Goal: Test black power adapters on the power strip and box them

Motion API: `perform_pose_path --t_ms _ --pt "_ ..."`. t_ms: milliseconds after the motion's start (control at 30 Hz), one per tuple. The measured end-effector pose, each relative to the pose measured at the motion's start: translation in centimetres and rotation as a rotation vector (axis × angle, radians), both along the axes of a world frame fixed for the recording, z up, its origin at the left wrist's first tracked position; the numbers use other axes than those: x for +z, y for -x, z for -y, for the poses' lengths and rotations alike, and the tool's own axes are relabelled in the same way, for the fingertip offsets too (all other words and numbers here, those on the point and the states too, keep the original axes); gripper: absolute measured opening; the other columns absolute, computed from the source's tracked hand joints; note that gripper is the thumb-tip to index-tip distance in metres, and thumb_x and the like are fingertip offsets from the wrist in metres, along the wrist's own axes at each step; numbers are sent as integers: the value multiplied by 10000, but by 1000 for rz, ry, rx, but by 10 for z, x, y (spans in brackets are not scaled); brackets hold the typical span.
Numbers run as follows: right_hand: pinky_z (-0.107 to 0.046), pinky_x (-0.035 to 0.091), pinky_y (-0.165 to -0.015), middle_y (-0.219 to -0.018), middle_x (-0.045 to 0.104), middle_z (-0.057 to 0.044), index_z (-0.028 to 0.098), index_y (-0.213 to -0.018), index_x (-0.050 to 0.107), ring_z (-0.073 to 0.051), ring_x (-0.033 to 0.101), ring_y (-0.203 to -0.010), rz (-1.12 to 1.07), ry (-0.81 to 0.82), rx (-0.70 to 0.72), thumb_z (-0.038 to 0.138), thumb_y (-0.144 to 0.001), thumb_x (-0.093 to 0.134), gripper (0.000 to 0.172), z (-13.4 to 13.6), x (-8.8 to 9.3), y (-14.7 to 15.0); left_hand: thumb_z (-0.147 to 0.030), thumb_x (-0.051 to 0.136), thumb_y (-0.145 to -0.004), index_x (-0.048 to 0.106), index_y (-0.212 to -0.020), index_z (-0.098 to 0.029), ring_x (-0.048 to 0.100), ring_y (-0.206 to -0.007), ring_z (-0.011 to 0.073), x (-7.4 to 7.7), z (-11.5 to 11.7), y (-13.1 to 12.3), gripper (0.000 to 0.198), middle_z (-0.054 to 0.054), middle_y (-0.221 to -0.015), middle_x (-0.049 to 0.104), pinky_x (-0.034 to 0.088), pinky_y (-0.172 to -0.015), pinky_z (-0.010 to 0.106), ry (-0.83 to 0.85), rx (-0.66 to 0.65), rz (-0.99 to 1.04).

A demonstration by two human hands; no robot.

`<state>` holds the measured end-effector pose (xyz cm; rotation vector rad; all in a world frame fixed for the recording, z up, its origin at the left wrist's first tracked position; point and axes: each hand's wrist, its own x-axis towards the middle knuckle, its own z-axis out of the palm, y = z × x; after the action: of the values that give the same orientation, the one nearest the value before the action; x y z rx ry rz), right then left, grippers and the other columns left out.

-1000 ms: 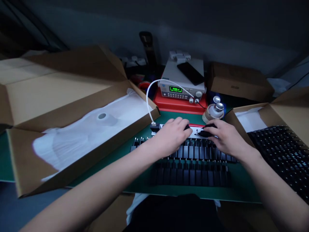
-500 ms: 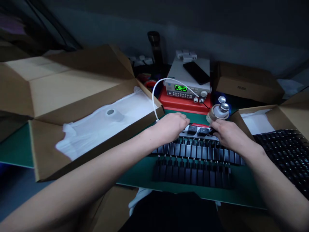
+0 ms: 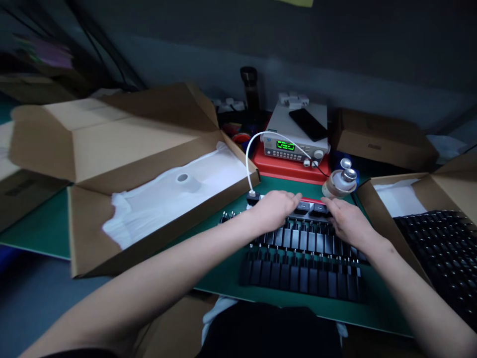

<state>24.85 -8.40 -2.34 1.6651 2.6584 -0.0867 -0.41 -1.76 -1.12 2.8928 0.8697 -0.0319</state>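
A white power strip with a red edge (image 3: 312, 201) lies across the table, with black plug chargers (image 3: 303, 208) seated in it. My left hand (image 3: 276, 210) is closed over the strip's left part, its fingers curled; what lies under them is hidden. At the right end, my right hand (image 3: 349, 220) has its thumb and forefinger around a black charger (image 3: 319, 209) in the strip. Left of my left hand, a white cable (image 3: 248, 166) runs from another black charger (image 3: 253, 199). Two rows of black chargers (image 3: 301, 274) lie prongs-up-table just below my hands.
An open carton (image 3: 122, 266) with white lining and a roll stands left. Behind the strip, a tester (image 3: 294, 136) with a lit green display rests on a red base (image 3: 283, 170). A pump bottle (image 3: 340, 185) and a tray of chargers (image 3: 439, 258) are on the right.
My view has shifted, so the scene sits slightly lower and further right. My right hand's fingers have come in closer over the strip; the cabled charger at its left end is now in sight.
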Motion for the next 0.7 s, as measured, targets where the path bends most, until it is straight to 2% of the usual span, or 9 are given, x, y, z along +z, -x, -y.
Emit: perform_pose_path --t_ms 100,200,300,367,400,467,533,667,700 --pt "-458 563 -889 -1207 632 -191 79 -1417 443 -309 635 -1098 -26 -20 -3 81 -875 515 547 3 -3 -3 42 533 -712 372 -1464 3 631 -1179 305 -4 14 3 771 218 -1294 645 520 -987 456 -36 13 101" --pt "-499 554 -943 -1322 597 -188 134 -1436 429 -329 604 -1195 -137 -82 24 250 -933 571 536 5 4 -8 -45 552 -854 466 -1397 -104 584 -1245 275 -7 36 29 553 164 -1354 619 484 -1059 474 -98 95 456" --pt "-482 537 -988 -1332 605 -145 188 -1385 488 -301 586 -1236 -299 -163 42 363 -963 588 468 -2 23 1 -146 572 -932 551 -1272 -162 639 -1122 218 -18 53 67 341 110 -1199 679 540 -992 412 -123 458 847" --pt "-441 546 -959 -1257 642 -121 201 -1306 547 -265 627 -1157 -420 -177 56 356 -972 590 371 -14 37 22 -182 609 -916 535 -1292 -161 650 -1100 215 -30 53 89 384 117 -1203 663 566 -948 399 -42 672 945" --pt "-417 553 -926 -1206 659 -108 204 -1263 571 -244 650 -1089 -483 -160 71 337 -971 594 322 -21 43 37 -192 627 -901 510 -1330 -159 651 -1109 219 -35 49 96 446 125 -1237 650 571 -943 400 34 710 943" --pt "-364 555 -842 -1101 676 -80 206 -1189 602 -200 667 -936 -602 -88 98 288 -960 611 243 -39 49 74 -193 646 -878 474 -1383 -164 657 -1121 222 -45 36 104 535 128 -1286 642 567 -958 406 197 670 877" --pt "-324 531 -795 -1021 671 -52 200 -1134 617 -168 649 -850 -657 -10 93 239 -939 639 200 -56 46 114 -172 650 -863 528 -1334 -178 669 -1106 221 -50 23 104 486 105 -1252 674 550 -985 411 273 605 789" --pt "-285 465 -757 -882 648 -18 187 -907 624 -156 607 -819 -558 95 127 161 -903 659 44 -78 31 172 -112 636 -827 647 -1068 -188 692 -1018 221 -52 11 99 253 57 -1066 730 555 -926 372 241 575 708" --pt "-285 454 -749 -849 643 -13 187 -844 613 -159 600 -809 -533 106 148 145 -894 660 81 -80 28 179 -103 630 -821 648 -1026 -190 697 -980 218 -53 11 99 223 48 -1026 731 560 -893 358 233 580 708"
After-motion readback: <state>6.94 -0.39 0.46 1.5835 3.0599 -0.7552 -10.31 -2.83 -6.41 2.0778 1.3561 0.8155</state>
